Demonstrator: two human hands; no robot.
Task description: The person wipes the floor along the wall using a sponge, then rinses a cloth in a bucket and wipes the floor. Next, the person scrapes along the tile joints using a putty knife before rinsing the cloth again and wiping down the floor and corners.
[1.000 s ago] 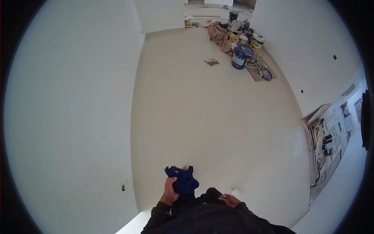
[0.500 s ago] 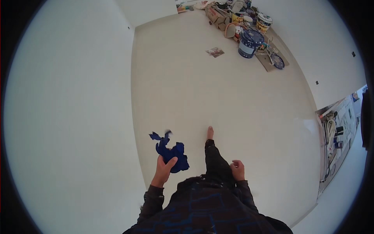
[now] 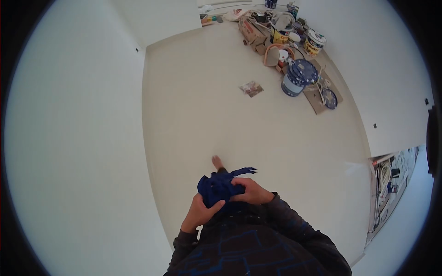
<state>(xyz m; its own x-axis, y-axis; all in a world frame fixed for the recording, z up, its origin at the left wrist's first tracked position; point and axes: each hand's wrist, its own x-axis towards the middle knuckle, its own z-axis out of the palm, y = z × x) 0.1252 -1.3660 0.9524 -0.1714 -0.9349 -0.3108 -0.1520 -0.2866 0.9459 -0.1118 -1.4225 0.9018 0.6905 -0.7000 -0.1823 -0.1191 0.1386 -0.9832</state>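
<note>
A crumpled dark blue bundle is held in front of my waist; I cannot tell if it is cloth or wadded tape. My left hand grips its lower left side, the thumb lying across the front. On the right side, my right hand closes on it with thumb and fingers. A loose strip sticks out of the bundle toward the right, above my right hand. The bundle partly covers my leg, and one bare foot shows just beyond it on the pale floor.
Ahead to the right stands a blue-lidded bucket beside a cardboard sheet. Behind it are paint buckets and a cardboard box. A plastic packet lies on the floor. White walls rise on both sides.
My right hand has come from beside my leg to grip the blue bundle. My left hand has brought the bundle right and closer to my body. I have stepped forward.
</note>
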